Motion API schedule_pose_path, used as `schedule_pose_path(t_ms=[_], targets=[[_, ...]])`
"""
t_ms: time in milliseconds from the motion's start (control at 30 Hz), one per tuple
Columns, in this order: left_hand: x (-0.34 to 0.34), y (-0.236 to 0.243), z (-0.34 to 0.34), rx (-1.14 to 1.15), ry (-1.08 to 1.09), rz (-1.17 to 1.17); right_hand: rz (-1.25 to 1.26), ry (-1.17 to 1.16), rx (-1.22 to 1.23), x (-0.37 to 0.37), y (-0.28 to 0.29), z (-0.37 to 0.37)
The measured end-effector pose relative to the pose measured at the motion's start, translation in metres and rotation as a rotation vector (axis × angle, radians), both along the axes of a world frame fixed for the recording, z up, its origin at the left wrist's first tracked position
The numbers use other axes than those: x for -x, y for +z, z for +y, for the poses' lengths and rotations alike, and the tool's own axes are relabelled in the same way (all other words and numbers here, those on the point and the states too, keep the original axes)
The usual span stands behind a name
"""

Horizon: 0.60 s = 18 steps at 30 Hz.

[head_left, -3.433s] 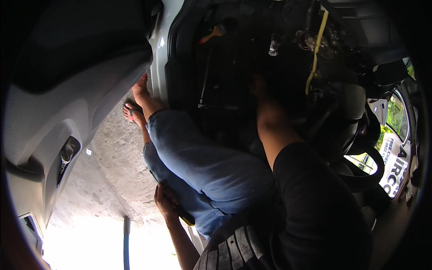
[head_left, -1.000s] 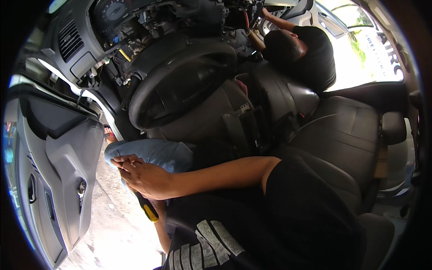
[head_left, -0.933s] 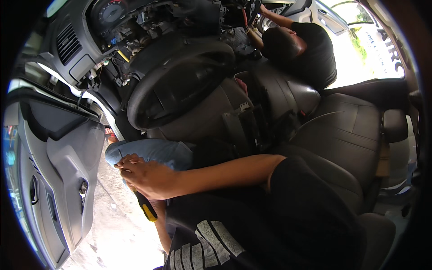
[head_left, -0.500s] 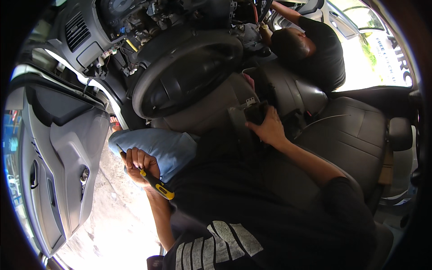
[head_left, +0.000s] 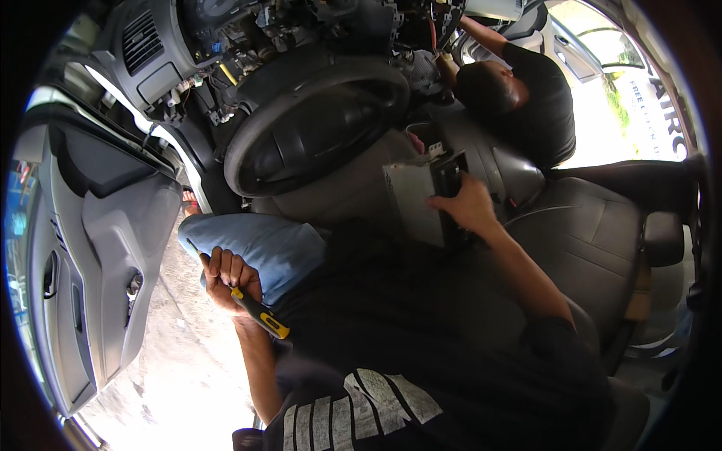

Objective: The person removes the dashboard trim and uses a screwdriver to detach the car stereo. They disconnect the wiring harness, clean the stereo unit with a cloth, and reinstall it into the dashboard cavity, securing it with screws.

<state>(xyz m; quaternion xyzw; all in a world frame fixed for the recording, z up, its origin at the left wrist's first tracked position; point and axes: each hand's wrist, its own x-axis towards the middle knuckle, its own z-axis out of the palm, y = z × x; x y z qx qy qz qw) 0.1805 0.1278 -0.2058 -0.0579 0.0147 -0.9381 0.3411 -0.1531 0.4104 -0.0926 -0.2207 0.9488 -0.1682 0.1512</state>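
Currently holds the left hand [head_left: 232, 276] and the right hand [head_left: 472, 207] well apart.
Clamps the left on a yellow-and-black screwdriver [head_left: 260, 313] near the blue jeans [head_left: 267, 242]; clasps a grey metal box [head_left: 411, 197] in the right, with the thumb [head_left: 439, 202] on one face, between the steering wheel [head_left: 316, 131] and the dark seat [head_left: 579, 240] at the right side.

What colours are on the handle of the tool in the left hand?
The tool handle is black and yellow, best seen in the head view.

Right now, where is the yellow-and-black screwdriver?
In the head view, the screwdriver is left of centre, held in the left hand near the jeans.
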Motion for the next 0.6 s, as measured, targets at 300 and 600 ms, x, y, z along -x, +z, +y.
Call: schedule_pose_path(t_ms=[300, 600], targets=[[0.008, 0.032, 0.015, 0.082, -0.095, -0.219, -0.344, 0.056, 0.743, -0.006, 0.158, -0.04], [-0.054, 0.054, 0.027, 0.423, 0.033, -0.768, -0.867, 0.488, 0.53, -0.104, 0.147, -0.175]])
